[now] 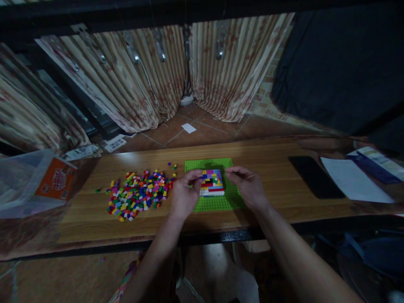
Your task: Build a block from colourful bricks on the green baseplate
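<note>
The brick block [213, 182] is set on the green baseplate [217, 204], its left edge overlapped by the nearer, narrowly curled left hand [185, 194]; the right hand [251, 187], fingertips close together, is held apart to its right. Whether anything is pinched cannot be told.

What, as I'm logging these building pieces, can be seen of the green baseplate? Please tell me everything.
The green baseplate is a bright lime, thin, roughly rectangular sheet that looks like plastic, with rows of small studs. It lies flat on the wooden tabletop, to the right of the loose bricks. A multicoloured brick build sits on it. The left hand and right hand hide parts of its sides; whether either touches it is unclear.
</note>
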Motion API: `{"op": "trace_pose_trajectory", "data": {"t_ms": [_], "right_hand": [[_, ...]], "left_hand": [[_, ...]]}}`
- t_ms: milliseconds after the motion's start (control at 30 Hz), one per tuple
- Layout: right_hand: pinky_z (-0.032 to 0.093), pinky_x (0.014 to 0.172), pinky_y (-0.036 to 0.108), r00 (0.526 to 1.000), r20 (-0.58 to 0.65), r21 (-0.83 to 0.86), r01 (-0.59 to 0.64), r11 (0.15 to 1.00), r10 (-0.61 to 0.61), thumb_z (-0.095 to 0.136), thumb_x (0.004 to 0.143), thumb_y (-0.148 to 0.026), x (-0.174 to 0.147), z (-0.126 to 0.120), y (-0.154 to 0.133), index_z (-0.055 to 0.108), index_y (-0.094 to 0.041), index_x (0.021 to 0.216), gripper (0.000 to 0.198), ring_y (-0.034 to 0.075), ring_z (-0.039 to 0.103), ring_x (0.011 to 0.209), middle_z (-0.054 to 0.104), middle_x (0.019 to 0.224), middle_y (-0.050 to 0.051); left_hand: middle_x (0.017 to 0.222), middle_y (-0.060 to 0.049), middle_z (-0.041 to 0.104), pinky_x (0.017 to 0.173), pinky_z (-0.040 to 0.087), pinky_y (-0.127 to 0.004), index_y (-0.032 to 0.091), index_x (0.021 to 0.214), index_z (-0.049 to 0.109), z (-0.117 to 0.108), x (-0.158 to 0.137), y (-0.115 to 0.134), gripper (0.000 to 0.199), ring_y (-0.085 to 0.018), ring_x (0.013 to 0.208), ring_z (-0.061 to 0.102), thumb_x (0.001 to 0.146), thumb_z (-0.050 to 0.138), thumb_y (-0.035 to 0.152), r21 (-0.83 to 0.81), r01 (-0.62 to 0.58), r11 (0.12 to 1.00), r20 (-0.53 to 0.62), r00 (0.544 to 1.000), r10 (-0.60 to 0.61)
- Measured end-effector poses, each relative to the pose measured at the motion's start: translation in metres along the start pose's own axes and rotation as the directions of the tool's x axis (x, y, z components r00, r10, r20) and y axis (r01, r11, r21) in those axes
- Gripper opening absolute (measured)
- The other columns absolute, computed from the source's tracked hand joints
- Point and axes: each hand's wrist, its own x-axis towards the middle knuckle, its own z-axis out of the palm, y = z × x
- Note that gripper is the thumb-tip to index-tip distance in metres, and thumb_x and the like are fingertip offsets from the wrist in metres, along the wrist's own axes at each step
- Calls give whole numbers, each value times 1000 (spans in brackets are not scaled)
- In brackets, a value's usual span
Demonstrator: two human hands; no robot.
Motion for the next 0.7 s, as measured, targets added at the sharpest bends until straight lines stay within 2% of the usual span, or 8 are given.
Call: {"op": "trace_pose_trajectory", "data": {"t_ms": [167,300,567,700], "right_hand": [[51,69,30,987,151,-34,70,997,-64,74,70,-37,-10,17,-7,74,-22,79,18,15,63,70,73,76,2],[52,67,30,971,227,-42,91,995,-79,73,71,-40,-17,26,-7,73,-21,81,21,16,64,70,72,78,2],[52,70,31,968,239,-17,79,997,-73,75,72,-37,-21,29,-5,69,-21,79,19,16,64,72,71,80,2],[52,69,30,964,252,-11,84,996,-78,72,75,-35,-22,26,-7,69,-20,80,17,16,65,73,71,80,2]], "left_hand": [[96,-4,73,87,55,-29,19,105,68,5,-2,2,24,-15,89,69,82,61,15,-3,-57,998,22,998,57],[95,-2,72,86,55,-27,20,112,64,8,-3,3,31,-13,86,68,82,60,13,-1,-126,992,43,991,125],[97,-3,70,86,55,-27,21,121,57,15,-8,6,39,-12,86,67,84,56,10,77,-236,969,79,970,230],[95,-3,70,84,55,-26,20,120,57,18,-10,9,38,-12,85,66,84,54,8,119,-247,962,89,967,238]]}}
